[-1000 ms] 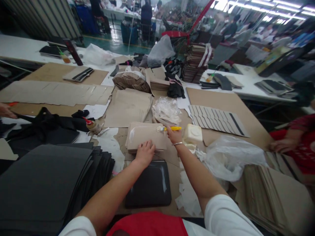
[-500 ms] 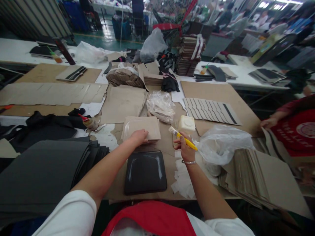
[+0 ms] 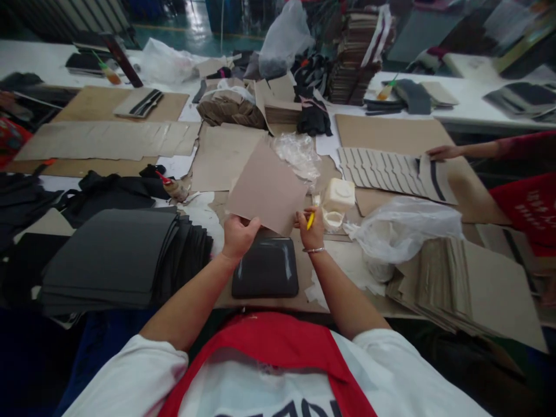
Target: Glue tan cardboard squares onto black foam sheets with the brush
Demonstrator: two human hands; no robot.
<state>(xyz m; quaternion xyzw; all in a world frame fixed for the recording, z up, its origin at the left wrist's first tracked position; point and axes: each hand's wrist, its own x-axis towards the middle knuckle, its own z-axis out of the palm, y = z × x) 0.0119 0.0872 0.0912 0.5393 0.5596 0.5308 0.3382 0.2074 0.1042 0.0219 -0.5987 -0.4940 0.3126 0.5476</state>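
My left hand [image 3: 238, 233] grips the near corner of a brown cardboard sheet [image 3: 267, 188] and holds it lifted and tilted above the table. My right hand [image 3: 311, 227] touches the sheet's right corner while holding a yellow-handled brush [image 3: 311, 218]. Just below both hands lies a black glossy panel [image 3: 266, 268] flat on the brown paper. A white glue tub [image 3: 339, 195] stands right of the brush, with a small white cup [image 3: 333, 219] in front of it.
A stack of black sheets [image 3: 110, 255] lies at left, a fanned pile of cardboard sheets [image 3: 460, 286] at right under a clear plastic bag [image 3: 403, 229]. Another person's hand [image 3: 441, 152] reaches over striped pieces at right. A glue bottle [image 3: 174, 186] sits left of centre.
My left hand has picked the top cardboard sheet off its stack and raised it. My right hand, with the brush, has moved in to the sheet's edge. The co-worker's hand reached onto the striped pieces.
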